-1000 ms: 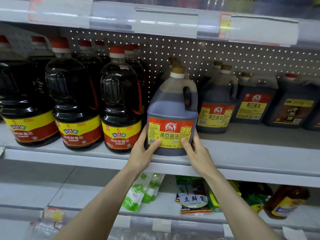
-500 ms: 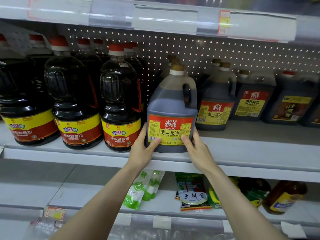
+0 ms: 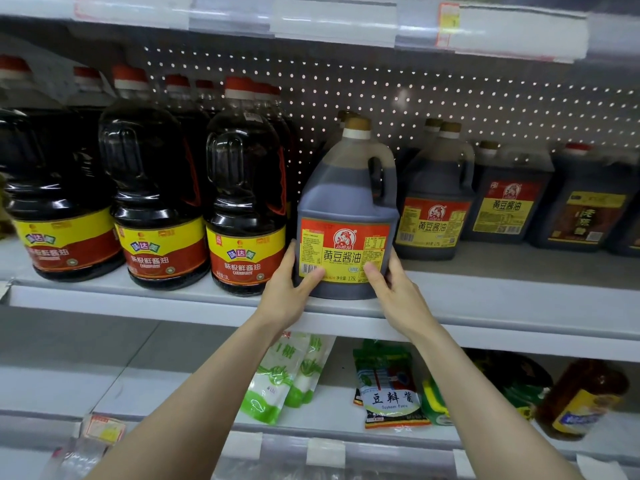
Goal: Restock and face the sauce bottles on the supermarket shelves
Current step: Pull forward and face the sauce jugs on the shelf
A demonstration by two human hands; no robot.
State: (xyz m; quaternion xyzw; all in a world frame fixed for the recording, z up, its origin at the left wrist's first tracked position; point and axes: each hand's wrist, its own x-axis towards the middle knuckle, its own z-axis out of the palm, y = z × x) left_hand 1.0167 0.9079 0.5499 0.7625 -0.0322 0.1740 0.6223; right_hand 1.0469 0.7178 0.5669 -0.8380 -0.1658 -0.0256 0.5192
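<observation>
At the front edge of the middle shelf, the soy sauce jug stands upright on its base, label square to the aisle, handle on the right. The left hand grips its lower left side and the right hand its lower right side. Each thumb lies on a bottom corner of the label, and the fingers curl round the sides, mostly out of sight. Against the views 1 s and 0.5 s earlier, almost nothing moves: same spot, same facing, same 2-handed hold, with only a slight camera shift. Judgement: placing and turning are finished, and this is the last settling before release. The jug sits just right of the 3 front red-capped bottles; whether it touches the nearest one cannot be told. It stands forward of the matching jug on its right, which is set further back. Judgement: the row is not yet even, and the jugs to the right want pulling up to the same line. Risk: the base is near the shelf lip, so a forward tug on letting go could tip it off.
</observation>
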